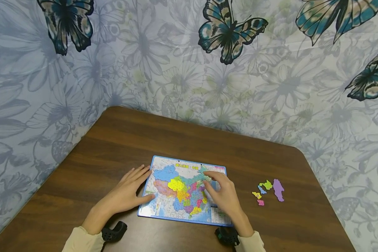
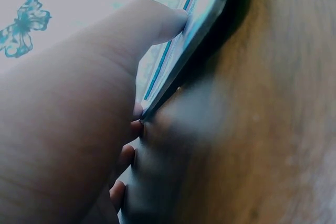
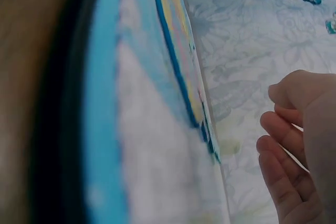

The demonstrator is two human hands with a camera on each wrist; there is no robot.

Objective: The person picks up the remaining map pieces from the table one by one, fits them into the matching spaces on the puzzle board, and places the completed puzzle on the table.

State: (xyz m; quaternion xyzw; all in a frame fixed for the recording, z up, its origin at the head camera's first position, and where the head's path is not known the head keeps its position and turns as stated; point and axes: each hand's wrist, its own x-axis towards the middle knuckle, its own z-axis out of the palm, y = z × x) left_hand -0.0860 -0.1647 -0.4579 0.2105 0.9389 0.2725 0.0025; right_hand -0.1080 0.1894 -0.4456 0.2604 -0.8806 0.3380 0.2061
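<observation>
A blue-edged map puzzle board lies flat on the table, with a map of coloured pieces on it. At its left edge, my left hand has its fingers spread and fairly straight; in the left wrist view the thumb presses on the board's face. My right hand hovers over the board's right side, thumb and forefinger apart over the map. Its loosely bent fingers show above the board in the right wrist view, and no piece is seen between them.
Loose puzzle pieces lie right of the board on the brown table: a long purple piece, a green one, a blue one, a yellow one and a pink one. A butterfly-patterned wall covering stands behind.
</observation>
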